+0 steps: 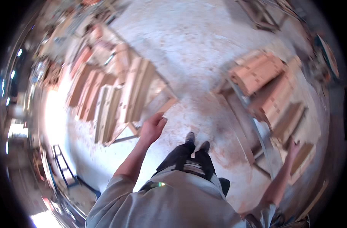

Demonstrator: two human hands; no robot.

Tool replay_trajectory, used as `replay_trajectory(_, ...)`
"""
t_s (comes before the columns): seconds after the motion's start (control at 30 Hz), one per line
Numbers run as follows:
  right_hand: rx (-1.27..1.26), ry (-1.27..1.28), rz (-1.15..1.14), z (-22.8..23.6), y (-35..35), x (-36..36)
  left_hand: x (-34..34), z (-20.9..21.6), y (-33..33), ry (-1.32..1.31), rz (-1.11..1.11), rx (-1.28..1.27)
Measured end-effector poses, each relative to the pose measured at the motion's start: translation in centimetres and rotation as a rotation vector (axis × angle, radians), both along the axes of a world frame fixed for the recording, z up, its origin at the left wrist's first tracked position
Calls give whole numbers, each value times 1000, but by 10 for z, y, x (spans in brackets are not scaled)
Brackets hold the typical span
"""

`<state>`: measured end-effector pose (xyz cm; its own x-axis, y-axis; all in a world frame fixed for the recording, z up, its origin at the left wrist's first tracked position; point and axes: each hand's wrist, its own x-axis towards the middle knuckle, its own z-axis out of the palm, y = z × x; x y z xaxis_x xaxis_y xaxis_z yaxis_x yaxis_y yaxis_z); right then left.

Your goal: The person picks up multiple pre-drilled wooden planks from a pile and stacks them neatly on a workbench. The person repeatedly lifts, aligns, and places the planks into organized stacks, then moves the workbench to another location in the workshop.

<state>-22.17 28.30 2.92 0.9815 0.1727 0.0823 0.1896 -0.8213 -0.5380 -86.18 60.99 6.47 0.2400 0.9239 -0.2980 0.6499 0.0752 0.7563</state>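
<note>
My left hand (153,127) hangs in front of me with its fingers curled in. I see nothing held in it. It is nearest to the low left rack, where long pale wooden pieces (136,91) and shorter reddish ones (90,93) lie side by side. My right hand (293,149) is reached out over the right bench, between a wooden block (290,121) and another block (303,159). Its fingers are blurred, and whether they grip either block I cannot make out. Beyond it lie several joined reddish wooden pieces (257,72).
The dusty floor (173,45) runs between the two wood-laden stands. A wooden trestle (259,17) stands far right. To the left are a dark metal frame (63,163) and a bright opening (55,114). The right bench's metal edge (260,138) is close to my legs.
</note>
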Motion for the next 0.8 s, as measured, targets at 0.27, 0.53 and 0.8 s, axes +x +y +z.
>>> replay_trajectory(0.27,-365,251,121,-3,38,24,-97,32,64,411,334,382)
replay_trajectory(0.53,758,320,120,93,71,-97,-104,18,103,751,175,288)
replay_trajectory(0.8,735,745,346,100,135,-263,-55,27,78,-188,391,-108)
